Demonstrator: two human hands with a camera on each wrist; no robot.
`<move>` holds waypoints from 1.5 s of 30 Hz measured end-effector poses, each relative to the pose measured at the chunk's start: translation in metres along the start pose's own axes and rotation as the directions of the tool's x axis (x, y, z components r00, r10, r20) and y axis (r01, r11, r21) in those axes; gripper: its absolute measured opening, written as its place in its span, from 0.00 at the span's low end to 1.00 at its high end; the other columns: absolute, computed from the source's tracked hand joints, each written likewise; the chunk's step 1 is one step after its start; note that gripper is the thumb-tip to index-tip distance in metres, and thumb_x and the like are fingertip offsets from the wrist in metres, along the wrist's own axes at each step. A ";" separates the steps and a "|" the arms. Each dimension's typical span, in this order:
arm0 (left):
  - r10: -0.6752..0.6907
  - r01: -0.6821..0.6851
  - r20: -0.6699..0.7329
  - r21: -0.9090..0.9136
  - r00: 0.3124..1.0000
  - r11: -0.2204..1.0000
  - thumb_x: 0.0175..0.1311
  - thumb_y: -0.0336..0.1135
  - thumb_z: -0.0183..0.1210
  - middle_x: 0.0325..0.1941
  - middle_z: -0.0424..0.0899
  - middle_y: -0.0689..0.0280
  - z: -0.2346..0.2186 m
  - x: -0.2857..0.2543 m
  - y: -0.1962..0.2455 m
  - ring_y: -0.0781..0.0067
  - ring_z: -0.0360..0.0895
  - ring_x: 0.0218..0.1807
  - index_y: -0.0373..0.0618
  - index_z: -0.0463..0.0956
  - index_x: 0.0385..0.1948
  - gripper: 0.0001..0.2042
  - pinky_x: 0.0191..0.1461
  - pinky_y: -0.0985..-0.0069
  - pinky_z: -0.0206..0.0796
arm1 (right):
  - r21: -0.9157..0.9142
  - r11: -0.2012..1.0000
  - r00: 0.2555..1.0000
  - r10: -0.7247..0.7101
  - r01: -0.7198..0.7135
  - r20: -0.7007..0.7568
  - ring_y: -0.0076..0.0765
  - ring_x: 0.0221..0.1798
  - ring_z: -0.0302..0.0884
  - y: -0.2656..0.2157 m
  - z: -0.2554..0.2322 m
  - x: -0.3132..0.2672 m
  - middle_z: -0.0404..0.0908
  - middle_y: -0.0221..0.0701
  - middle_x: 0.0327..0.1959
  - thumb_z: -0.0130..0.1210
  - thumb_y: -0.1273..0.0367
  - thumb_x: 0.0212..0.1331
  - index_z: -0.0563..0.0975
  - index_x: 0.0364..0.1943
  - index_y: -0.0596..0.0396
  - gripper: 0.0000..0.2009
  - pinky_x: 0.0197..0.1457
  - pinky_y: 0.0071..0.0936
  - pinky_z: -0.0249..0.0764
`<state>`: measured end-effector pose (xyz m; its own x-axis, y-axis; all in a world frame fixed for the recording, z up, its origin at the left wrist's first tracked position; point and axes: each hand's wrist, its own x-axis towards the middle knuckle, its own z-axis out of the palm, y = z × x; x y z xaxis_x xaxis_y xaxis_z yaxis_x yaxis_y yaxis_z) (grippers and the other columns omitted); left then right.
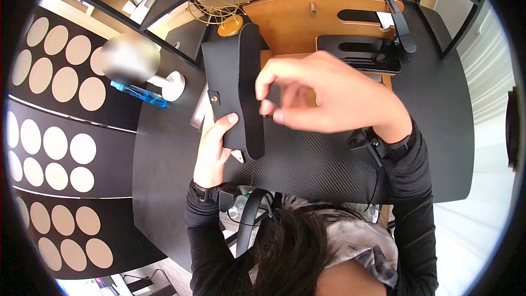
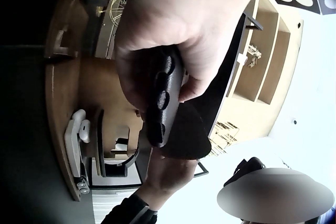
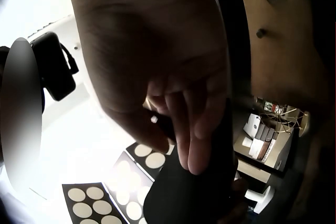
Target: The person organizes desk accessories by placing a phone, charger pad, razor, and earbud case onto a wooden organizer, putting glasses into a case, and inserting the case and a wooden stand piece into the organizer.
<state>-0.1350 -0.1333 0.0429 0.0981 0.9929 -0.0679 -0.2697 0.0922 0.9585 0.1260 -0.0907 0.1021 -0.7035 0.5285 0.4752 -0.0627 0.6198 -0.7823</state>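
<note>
A long black case [image 1: 226,71] with a metal snap on a small tab is held upright by my left hand [image 1: 212,151], its thumb on the front face. In the left wrist view, my left hand [image 2: 178,14] grips the case [image 2: 165,100] around its sides, with a notched dark edge showing. My right hand [image 1: 331,96] is just right of the case with bent fingers. Between its thumb and fingers, the right wrist view shows a small dark piece [image 3: 164,124] with a bright spot; whether it joins the case is unclear. The case [image 3: 184,192] lies beyond my right hand [image 3: 157,71].
On the black desk [image 1: 433,115], a wooden organizer [image 1: 296,16] stands at the back, with a black tray [image 1: 359,60] and a dark headset [image 1: 402,30] at its right. A gold wire ornament [image 1: 230,24] is behind the case. A white stand [image 1: 173,86] is at the left.
</note>
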 end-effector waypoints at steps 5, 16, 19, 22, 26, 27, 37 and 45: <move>0.057 -0.056 0.044 -0.030 0.997 0.998 0.62 0.26 0.54 0.53 0.78 0.55 -0.005 0.002 -0.007 0.66 0.80 0.50 0.39 0.61 0.62 0.24 0.52 0.72 0.76 | -0.045 0.994 0.995 -0.099 0.099 0.004 0.42 0.32 0.84 0.006 0.022 0.004 0.84 0.37 0.34 0.54 0.74 0.58 0.74 0.40 0.59 0.07 0.33 0.33 0.77; 0.358 -0.344 0.108 0.621 0.927 0.704 0.49 0.28 0.70 0.56 0.73 0.58 0.027 -0.013 -0.005 0.70 0.75 0.55 0.43 0.49 0.68 0.45 0.58 0.70 0.69 | -0.332 0.943 0.948 -0.099 -0.008 -0.303 0.43 0.33 0.79 0.020 0.057 0.011 0.75 0.32 0.35 0.56 0.68 0.59 0.80 0.29 0.56 0.07 0.36 0.38 0.75; 0.382 -0.363 0.128 0.674 0.915 0.643 0.50 0.28 0.70 0.54 0.75 0.56 0.030 -0.014 -0.003 0.67 0.77 0.53 0.42 0.49 0.68 0.44 0.57 0.69 0.70 | -0.345 0.938 0.901 -0.122 -0.033 -0.417 0.42 0.34 0.80 0.026 0.058 0.014 0.77 0.31 0.32 0.58 0.68 0.56 0.80 0.28 0.56 0.06 0.36 0.38 0.76; 0.401 -0.395 0.193 0.763 0.895 0.513 0.50 0.28 0.69 0.51 0.78 0.54 0.035 -0.015 0.001 0.65 0.79 0.52 0.41 0.51 0.68 0.43 0.57 0.69 0.70 | -0.343 0.938 0.940 -0.078 -0.044 -0.333 0.43 0.34 0.80 0.025 0.054 0.012 0.77 0.32 0.31 0.58 0.69 0.55 0.80 0.27 0.56 0.06 0.35 0.38 0.75; 0.354 -0.331 0.133 0.739 0.926 0.587 0.51 0.29 0.69 0.58 0.72 0.55 0.033 -0.014 -0.003 0.65 0.73 0.58 0.43 0.52 0.69 0.42 0.61 0.69 0.66 | -0.332 0.941 0.924 -0.064 -0.070 -0.377 0.44 0.33 0.79 0.025 0.054 0.012 0.77 0.32 0.30 0.58 0.69 0.54 0.79 0.27 0.56 0.05 0.34 0.39 0.75; 0.419 -0.404 0.200 0.776 0.886 0.485 0.52 0.28 0.66 0.54 0.77 0.50 0.033 -0.012 -0.003 0.62 0.78 0.54 0.41 0.52 0.68 0.41 0.57 0.68 0.70 | -0.347 0.935 0.917 -0.076 -0.071 -0.391 0.44 0.33 0.79 0.027 0.055 0.012 0.76 0.32 0.30 0.58 0.69 0.54 0.79 0.26 0.56 0.05 0.34 0.39 0.75; 0.387 -0.484 0.358 0.821 0.850 0.304 0.53 0.21 0.54 0.56 0.75 0.48 0.028 -0.010 0.003 0.59 0.78 0.55 0.39 0.45 0.72 0.41 0.58 0.68 0.69 | -0.442 0.894 0.883 -0.151 -0.068 -0.443 0.42 0.46 0.76 0.036 0.050 0.014 0.76 0.32 0.37 0.63 0.71 0.48 0.76 0.30 0.56 0.08 0.43 0.38 0.75; 0.216 -0.375 0.324 0.586 0.921 0.719 0.57 0.25 0.58 0.69 0.65 0.53 0.003 0.005 0.015 0.61 0.64 0.69 0.38 0.52 0.71 0.37 0.71 0.65 0.54 | -0.242 0.970 0.914 -0.077 -0.023 -0.399 0.54 0.48 0.78 0.034 0.005 0.011 0.80 0.45 0.43 0.68 0.70 0.42 0.75 0.49 0.61 0.25 0.55 0.38 0.74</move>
<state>-0.1361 -0.1268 0.0578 0.3428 0.9096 0.2346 0.3303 -0.3505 0.8764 0.1131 -0.0669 0.0788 -0.3559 0.6663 0.6553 0.1270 0.7292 -0.6724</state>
